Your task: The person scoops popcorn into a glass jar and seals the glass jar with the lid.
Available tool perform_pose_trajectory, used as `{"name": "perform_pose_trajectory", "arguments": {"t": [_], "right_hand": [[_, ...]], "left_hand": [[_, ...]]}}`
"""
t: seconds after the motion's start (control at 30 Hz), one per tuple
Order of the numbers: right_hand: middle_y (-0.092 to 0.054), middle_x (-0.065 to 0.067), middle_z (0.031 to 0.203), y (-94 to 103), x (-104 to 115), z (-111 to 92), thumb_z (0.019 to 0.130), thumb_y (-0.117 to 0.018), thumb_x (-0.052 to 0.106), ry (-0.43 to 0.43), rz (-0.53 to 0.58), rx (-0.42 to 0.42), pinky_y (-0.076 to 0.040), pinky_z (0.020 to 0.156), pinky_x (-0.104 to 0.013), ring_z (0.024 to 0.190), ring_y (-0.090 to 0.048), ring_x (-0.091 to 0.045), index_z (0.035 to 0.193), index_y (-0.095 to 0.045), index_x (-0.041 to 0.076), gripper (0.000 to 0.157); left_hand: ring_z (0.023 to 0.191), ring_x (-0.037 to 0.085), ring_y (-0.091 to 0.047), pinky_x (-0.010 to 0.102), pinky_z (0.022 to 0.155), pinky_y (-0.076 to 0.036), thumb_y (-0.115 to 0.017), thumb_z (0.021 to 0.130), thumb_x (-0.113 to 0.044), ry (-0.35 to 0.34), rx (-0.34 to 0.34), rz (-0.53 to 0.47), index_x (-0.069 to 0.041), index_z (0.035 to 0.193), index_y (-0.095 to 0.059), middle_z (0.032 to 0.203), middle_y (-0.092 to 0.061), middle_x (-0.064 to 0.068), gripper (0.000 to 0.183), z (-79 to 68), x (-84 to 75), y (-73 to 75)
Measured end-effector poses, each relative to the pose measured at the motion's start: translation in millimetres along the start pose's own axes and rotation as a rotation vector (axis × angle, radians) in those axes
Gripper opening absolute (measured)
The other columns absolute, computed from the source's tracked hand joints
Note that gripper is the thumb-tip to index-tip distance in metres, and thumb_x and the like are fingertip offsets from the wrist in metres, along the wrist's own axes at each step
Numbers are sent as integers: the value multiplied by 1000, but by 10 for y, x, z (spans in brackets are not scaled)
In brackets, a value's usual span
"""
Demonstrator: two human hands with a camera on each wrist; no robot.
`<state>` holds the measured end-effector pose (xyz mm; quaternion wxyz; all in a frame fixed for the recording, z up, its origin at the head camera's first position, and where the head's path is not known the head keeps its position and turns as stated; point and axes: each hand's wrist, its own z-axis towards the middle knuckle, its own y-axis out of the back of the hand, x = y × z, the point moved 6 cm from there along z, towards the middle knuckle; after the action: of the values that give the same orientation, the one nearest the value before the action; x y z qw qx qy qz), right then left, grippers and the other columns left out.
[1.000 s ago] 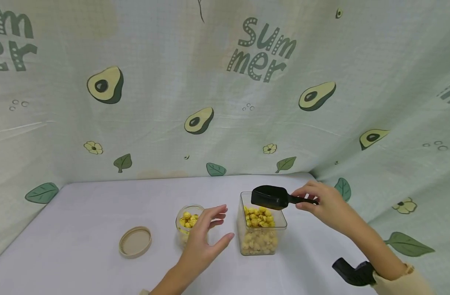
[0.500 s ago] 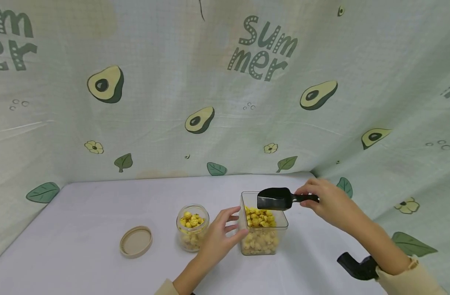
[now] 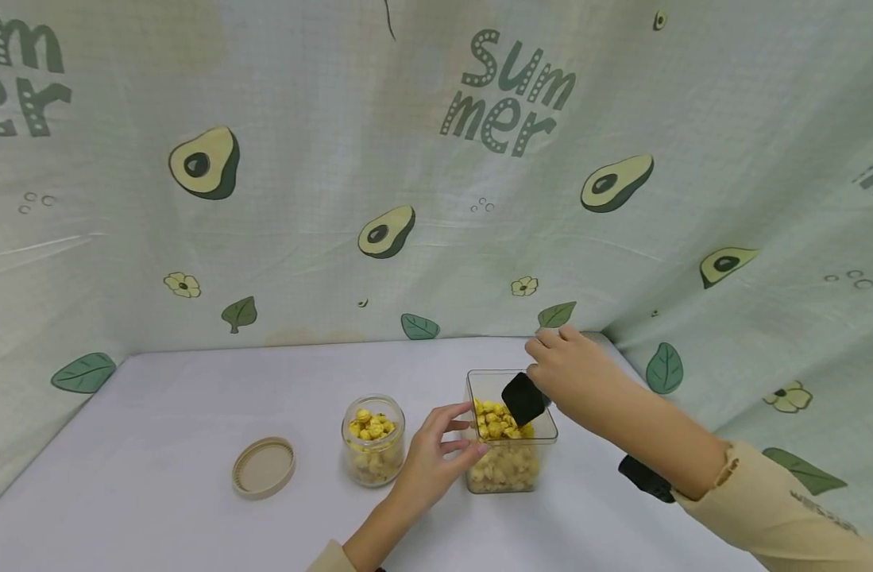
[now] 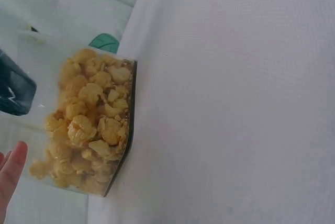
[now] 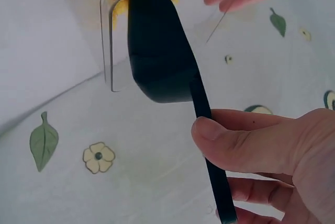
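Nearest, the right sleeve (image 3: 772, 508) carries a short line of dark lettering, too small to read, and a black object (image 3: 647, 478) shows beside the forearm. The left hand (image 3: 436, 453) comes in over the worktop (image 3: 193, 516) with its fingers loosely spread along the left side of a clear square box (image 3: 518, 442), thumb near the front corner; whether every fingertip touches the wall I cannot tell, and the left wrist view catches only a little of the fingers by the plastic. To the left of that hand stands an open glass jar (image 3: 373, 448) part filled with yellow popcorn, and further left a round beige lid (image 3: 263, 470) lies flat. The box stands upright, popcorn (image 3: 504, 469) heaped in its lower part; the left wrist view shows the pieces through the side wall, right down to the dark bottom edge. Beyond the box's front rim, a black scoop (image 5: 162, 46) tips down into the opening. From the head, the right hand (image 3: 575, 377) hides its handle, but the right wrist view shows thumb and fingers pinching that handle, with the bowl's tip close to the popcorn. Farthest back hangs a pale cloth (image 3: 300, 103) printed with avocados, leaves and flowers, reading "summer" broken into "sum" and "mer", with a cropped repeat at the left edge showing "m" and "er"
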<state>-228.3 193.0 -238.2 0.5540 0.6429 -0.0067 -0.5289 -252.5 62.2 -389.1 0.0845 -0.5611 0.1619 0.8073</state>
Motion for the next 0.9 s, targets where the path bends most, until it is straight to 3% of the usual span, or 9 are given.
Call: {"name": "perform_pose_trajectory", "arguments": {"t": [0.3, 0.6, 0.73, 0.9], "right_hand": [[-55, 2, 71, -5, 251, 290, 72, -79, 23, 83, -166, 166, -39, 66, -27, 70, -40, -15, 64, -65, 19, 17], [-64, 9, 82, -201, 476, 567, 85, -67, 31, 122, -251, 370, -37, 69, -24, 73, -43, -10, 84, -70, 24, 8], [-65, 9, 87, -260, 471, 609, 84, -67, 35, 136, -251, 428, -39, 74, -25, 78, -47, -11, 91, -70, 24, 14], [-64, 8, 86, -289, 378, 602, 79, -73, 34, 145, -223, 452, -40, 74, -24, 79, -47, -12, 87, -70, 22, 16]], "left_hand": [[114, 26, -53, 23, 88, -52, -68, 85, -17, 7, 3, -27, -6, 131, -48, 129, -47, 10, 52, 0, 4, -8], [116, 27, -51, 22, 89, -51, -68, 85, -17, 22, 5, -60, -8, 132, -47, 130, -45, 11, 52, -23, -1, 8], [115, 28, -51, 22, 89, -51, -68, 85, -17, 21, 6, -58, -7, 132, -47, 130, -45, 11, 52, -16, 0, 6], [114, 28, -52, 21, 88, -51, -68, 85, -16, 15, 11, -52, -5, 132, -46, 130, -45, 12, 52, -2, 1, 4]]}}
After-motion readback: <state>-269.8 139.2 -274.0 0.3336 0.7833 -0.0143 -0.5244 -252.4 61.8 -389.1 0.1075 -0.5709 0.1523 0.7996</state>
